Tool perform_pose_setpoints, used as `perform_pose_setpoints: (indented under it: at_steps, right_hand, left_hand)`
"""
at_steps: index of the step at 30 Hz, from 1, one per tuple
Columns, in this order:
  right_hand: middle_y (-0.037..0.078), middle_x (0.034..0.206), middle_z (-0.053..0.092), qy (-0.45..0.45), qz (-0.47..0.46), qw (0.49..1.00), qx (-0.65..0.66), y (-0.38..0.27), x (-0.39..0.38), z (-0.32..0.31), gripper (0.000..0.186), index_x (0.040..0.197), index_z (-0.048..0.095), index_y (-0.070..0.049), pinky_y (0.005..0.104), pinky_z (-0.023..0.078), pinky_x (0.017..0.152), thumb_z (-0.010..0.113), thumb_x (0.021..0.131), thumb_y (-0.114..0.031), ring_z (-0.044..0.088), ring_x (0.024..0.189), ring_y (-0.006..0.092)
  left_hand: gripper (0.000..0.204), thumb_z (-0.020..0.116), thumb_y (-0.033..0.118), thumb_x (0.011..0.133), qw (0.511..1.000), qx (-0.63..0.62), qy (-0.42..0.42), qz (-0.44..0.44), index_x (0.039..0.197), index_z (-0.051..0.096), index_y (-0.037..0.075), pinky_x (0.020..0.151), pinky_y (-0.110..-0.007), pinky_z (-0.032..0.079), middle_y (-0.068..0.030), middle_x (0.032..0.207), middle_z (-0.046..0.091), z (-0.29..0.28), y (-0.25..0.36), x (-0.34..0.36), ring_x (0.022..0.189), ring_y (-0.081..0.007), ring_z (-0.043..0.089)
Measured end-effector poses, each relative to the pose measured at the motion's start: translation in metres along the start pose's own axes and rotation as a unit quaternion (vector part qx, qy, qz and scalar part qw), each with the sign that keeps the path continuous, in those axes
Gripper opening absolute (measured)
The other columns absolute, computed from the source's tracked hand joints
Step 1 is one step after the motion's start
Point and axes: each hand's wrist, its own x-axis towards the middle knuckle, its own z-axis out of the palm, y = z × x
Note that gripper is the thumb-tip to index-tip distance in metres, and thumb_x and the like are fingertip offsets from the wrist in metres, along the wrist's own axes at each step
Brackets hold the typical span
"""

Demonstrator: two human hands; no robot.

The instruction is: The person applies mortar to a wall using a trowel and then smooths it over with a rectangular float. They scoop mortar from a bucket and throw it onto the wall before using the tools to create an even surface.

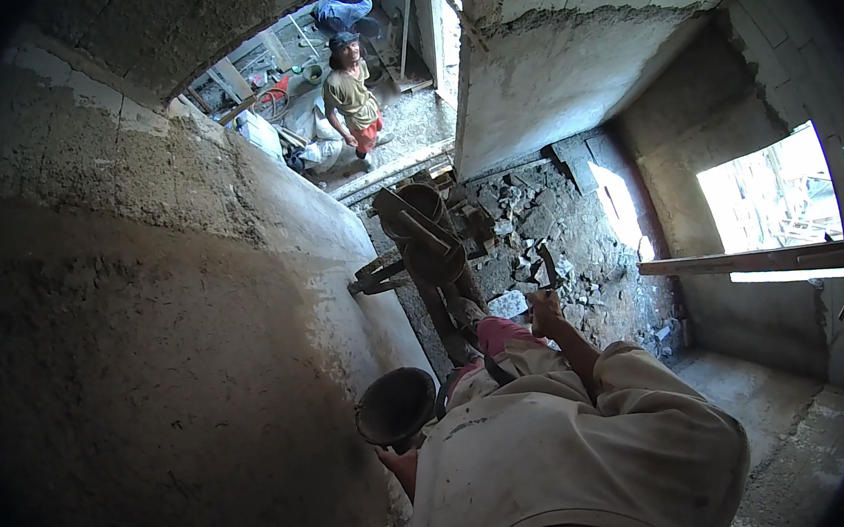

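Observation:
Down at my left side, my left hand (399, 463) grips a dark round bucket (395, 406) from below its rim, close to the plastered wall. Its inside looks dark, and I cannot tell what it contains. My right hand (546, 314) is closed round the handle of a trowel (547, 266), whose dark narrow blade points away from me over the rubble. Beyond my legs stand two dark buckets, a far one (424, 199) and a nearer one (434, 264), with a board (426, 231) between them.
Rough plastered wall (179, 355) fills the left. Broken rubble (528, 209) covers the floor ahead. A wooden beam (753, 262) juts in at right, by a bright window opening (773, 198). Past the doorway, a person (351, 99) in a cap stands among sacks and planks.

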Motion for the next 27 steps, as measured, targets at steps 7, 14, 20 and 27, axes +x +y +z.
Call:
perform_pose_setpoints:
  at_steps: [7, 14, 20, 27]
  right_hand:
    - [0.007, 0.080, 0.052, 0.078, 0.174, 0.971, 0.147, -0.067, -0.039, 0.000, 0.041, 0.111, 0.040, -0.012, 0.0366, 0.046, 0.049, 0.067, 0.085, -0.027, 0.053, 0.062, 0.0189]
    - [0.006, 0.075, 0.051, 0.094, 0.188, 0.966, 0.149, -0.037, -0.027, 0.002, 0.041, 0.108, 0.040, -0.013, 0.0371, 0.043, 0.046, 0.069, 0.082, -0.025, 0.052, 0.059, 0.0174]
    - [0.006, 0.075, 0.051, 0.063, 0.121, 0.988, 0.077, -0.029, -0.022, 0.007, 0.037, 0.106, 0.040, -0.015, 0.0341, 0.042, 0.041, 0.068, 0.083, -0.021, 0.050, 0.055, 0.0174]
    - [0.006, 0.081, 0.050, 0.061, 0.176, 0.974, 0.127, -0.081, -0.064, 0.010, 0.041, 0.112, 0.038, -0.012, 0.0374, 0.046, 0.058, 0.066, 0.086, -0.026, 0.052, 0.069, 0.0194]
  left_hand:
    - [0.086, 0.082, 0.006, 0.062, 0.924, -0.340, 0.073, -0.156, 0.135, 0.036, -0.003, 0.103, -0.041, 0.039, -0.0199, 0.133, 0.045, 0.021, -0.007, 0.032, 0.123, -0.0291, 0.046]
    - [0.086, 0.082, 0.013, 0.064, 0.745, -0.592, 0.072, -0.298, 0.136, 0.036, 0.002, 0.101, -0.044, 0.040, -0.0173, 0.134, 0.043, 0.012, 0.000, 0.035, 0.124, -0.0292, 0.043]
    - [0.065, 0.068, 0.044, 0.079, 0.877, -0.436, 0.047, -0.197, 0.135, 0.045, 0.021, 0.103, -0.053, 0.035, -0.0060, 0.136, 0.044, 0.022, -0.041, 0.038, 0.125, -0.0247, 0.042]
    - [0.093, 0.079, 0.005, 0.064, 0.976, -0.212, 0.041, 0.003, 0.143, 0.030, 0.007, 0.105, -0.041, 0.038, -0.0110, 0.138, 0.041, 0.012, -0.065, 0.008, 0.125, -0.0248, 0.043]
